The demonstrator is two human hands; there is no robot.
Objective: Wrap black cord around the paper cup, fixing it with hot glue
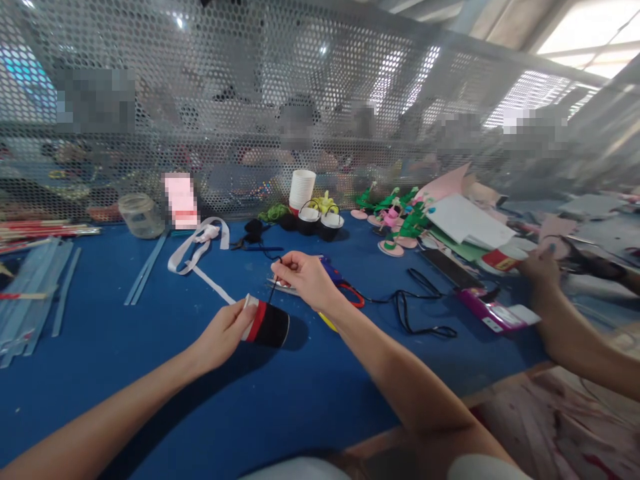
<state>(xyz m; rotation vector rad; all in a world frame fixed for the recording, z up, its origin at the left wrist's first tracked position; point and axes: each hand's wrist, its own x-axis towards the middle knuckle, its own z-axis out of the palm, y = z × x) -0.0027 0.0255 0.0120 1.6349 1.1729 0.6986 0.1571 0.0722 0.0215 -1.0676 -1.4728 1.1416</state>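
My left hand (223,335) is closed round the white end of a paper cup (274,325), which lies on its side in the air, wrapped in black with a red band. Between the thumb and fingers of my right hand (305,279) is a thin black cord (272,291), whose lower end meets the cup's side; whether it is fixed there I cannot tell. A pale ribbon (213,285) curls over the table and runs up to my left hand. Behind my right wrist lies a blue glue gun (330,270), partly hidden, beside a red and yellow handle.
Small black-wrapped cups with handles (331,227) stand near a stack of white cups (302,190). Green and pink craft figures (413,223), papers (467,220), a glass jar (141,217) and clear strips (35,293) surround the work area. Another person's hand (543,267) is at right.
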